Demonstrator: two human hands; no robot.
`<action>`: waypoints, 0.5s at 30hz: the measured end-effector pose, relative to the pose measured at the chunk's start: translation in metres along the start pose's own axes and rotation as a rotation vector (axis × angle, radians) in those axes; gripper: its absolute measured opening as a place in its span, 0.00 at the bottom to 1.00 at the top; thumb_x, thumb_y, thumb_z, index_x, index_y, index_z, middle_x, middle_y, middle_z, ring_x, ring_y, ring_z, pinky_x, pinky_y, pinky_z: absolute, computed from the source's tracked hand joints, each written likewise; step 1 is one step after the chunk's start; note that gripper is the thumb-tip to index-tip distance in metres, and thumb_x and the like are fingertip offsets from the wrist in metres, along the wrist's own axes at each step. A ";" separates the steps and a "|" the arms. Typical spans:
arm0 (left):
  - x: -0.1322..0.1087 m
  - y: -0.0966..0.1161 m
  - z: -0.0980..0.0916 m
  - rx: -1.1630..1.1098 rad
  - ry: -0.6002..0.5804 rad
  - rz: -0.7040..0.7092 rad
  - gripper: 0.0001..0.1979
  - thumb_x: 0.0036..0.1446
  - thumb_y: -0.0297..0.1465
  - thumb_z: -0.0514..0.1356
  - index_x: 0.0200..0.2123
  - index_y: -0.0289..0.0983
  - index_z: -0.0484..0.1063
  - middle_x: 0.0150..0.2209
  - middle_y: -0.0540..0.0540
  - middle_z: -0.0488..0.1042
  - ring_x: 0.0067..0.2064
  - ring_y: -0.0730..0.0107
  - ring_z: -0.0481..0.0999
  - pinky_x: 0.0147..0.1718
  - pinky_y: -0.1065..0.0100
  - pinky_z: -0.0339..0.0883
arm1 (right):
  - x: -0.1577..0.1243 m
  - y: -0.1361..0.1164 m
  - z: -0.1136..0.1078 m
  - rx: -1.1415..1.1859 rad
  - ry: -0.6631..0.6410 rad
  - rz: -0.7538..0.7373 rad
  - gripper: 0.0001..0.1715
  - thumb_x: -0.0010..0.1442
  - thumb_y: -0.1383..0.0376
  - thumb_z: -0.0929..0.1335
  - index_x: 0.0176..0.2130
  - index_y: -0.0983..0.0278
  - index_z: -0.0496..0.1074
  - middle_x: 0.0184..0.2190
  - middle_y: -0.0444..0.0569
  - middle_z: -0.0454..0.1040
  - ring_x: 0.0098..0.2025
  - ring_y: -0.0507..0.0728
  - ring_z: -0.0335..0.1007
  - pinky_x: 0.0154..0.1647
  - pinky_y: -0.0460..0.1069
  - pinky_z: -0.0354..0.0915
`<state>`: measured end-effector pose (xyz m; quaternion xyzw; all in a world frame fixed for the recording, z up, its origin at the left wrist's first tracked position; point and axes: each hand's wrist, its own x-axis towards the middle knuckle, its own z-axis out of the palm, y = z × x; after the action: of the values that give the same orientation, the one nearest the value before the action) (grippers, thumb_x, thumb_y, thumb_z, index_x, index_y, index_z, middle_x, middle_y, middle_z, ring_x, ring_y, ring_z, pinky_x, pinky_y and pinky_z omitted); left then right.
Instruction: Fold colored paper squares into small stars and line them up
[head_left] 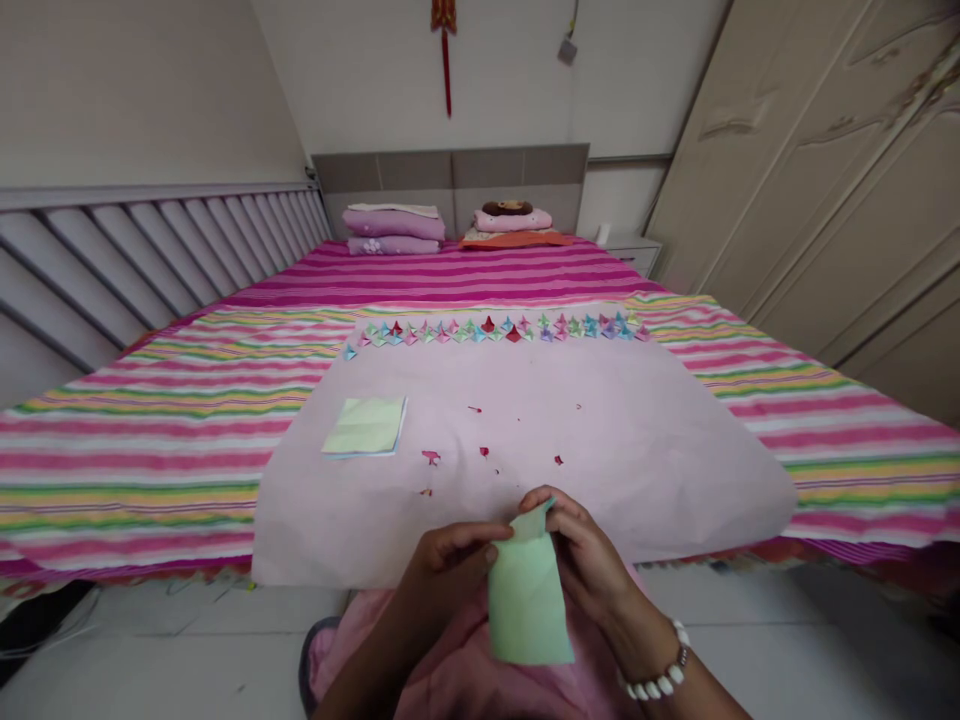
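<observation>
Sheet under handling: a pale green paper piece, roughly rectangular as held, located low in the view, between the two hands and in front of the near edge of a large pale pinkish sheet spread over the bed. Left hand: grip closed in a pinch on the paper's upper left edge, thumb and forefinger together. Right hand: grip also pinching, at the upper right corner, where a narrow flap rises to a bluish-green tip; exact placement of its thumb and lower fingers is partly hidden, cannot tell fully. Handling, judged: very light, thin, limp rather than stiff, not notably slippery; should crease readily and could tear or pick up stray creases if pulled. Best hold is probably by edges and corners, fingertips only, light pressure, one hand steadying while the other works the flap. Position relative to grip: top margin lies between the two sets of fingertips; the larger part hangs free below them, over the pink clothing, lower edge untouched. Nearby on the pale sheet: a stack of light green and bluish square papers, small red scraps, and, farther off, rows of multicoloured folded-paper pieces.
</observation>
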<state>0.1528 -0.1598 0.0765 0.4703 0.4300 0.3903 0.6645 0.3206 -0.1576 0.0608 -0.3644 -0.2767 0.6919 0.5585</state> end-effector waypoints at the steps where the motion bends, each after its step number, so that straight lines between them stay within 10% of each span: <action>1: -0.001 -0.001 -0.001 0.021 0.001 0.006 0.09 0.46 0.32 0.65 0.33 0.37 0.80 0.30 0.47 0.78 0.31 0.71 0.71 0.31 0.72 0.63 | 0.000 -0.001 0.000 0.009 -0.013 -0.003 0.09 0.42 0.73 0.66 0.27 0.64 0.73 0.19 0.41 0.68 0.21 0.50 0.60 0.22 0.44 0.57; 8: 0.000 -0.003 -0.003 0.283 -0.010 0.296 0.08 0.50 0.27 0.61 0.34 0.38 0.79 0.34 0.44 0.76 0.35 0.67 0.73 0.32 0.70 0.64 | -0.004 -0.004 0.001 0.124 -0.084 0.011 0.18 0.52 0.54 0.69 0.37 0.65 0.75 0.28 0.48 0.73 0.29 0.55 0.67 0.32 0.49 0.64; 15: 0.001 -0.004 0.001 0.419 0.037 0.332 0.04 0.50 0.30 0.62 0.26 0.36 0.76 0.30 0.45 0.75 0.32 0.68 0.72 0.31 0.70 0.64 | -0.002 0.004 0.004 -0.123 0.021 -0.034 0.13 0.41 0.63 0.77 0.25 0.65 0.72 0.18 0.41 0.70 0.20 0.49 0.62 0.22 0.44 0.58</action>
<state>0.1547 -0.1607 0.0732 0.6544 0.4304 0.4048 0.4718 0.3156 -0.1604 0.0605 -0.4004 -0.3189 0.6601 0.5497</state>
